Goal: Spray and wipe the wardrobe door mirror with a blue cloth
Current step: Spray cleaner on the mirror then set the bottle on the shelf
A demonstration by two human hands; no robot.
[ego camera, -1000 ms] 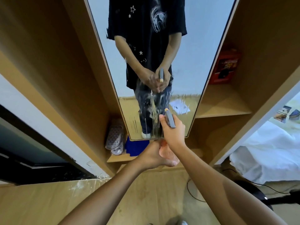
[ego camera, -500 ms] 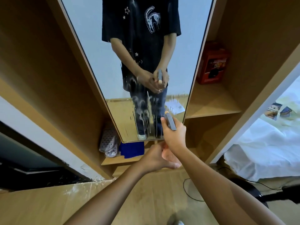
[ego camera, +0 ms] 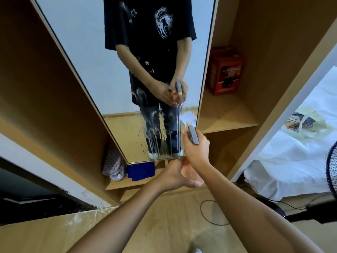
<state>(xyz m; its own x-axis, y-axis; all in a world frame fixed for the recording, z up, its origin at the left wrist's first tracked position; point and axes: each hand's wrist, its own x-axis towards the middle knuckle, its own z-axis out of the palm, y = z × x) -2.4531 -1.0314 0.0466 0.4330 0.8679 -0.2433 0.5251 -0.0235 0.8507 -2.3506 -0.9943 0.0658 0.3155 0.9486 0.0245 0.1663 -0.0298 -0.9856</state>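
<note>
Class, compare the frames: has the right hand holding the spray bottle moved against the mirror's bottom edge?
No. The right hand stays just above the mirror bottom edge, near its right corner; only the camera shifts.

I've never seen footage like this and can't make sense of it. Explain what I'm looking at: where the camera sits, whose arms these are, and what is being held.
The camera is worn on a person's head and looks forward and down, so the two bare arms reaching in from the bottom are that person's own. The tall mirror on the wardrobe door shows the same person reflected. The right hand grips the grey head of a spray bottle, pointed at the glass; the left hand holds the bottle's orange body from below. White streaks of spray run down the lower mirror. A blue cloth lies untouched on the low shelf under it, beside slippers. A red box stands on a higher shelf.
</note>
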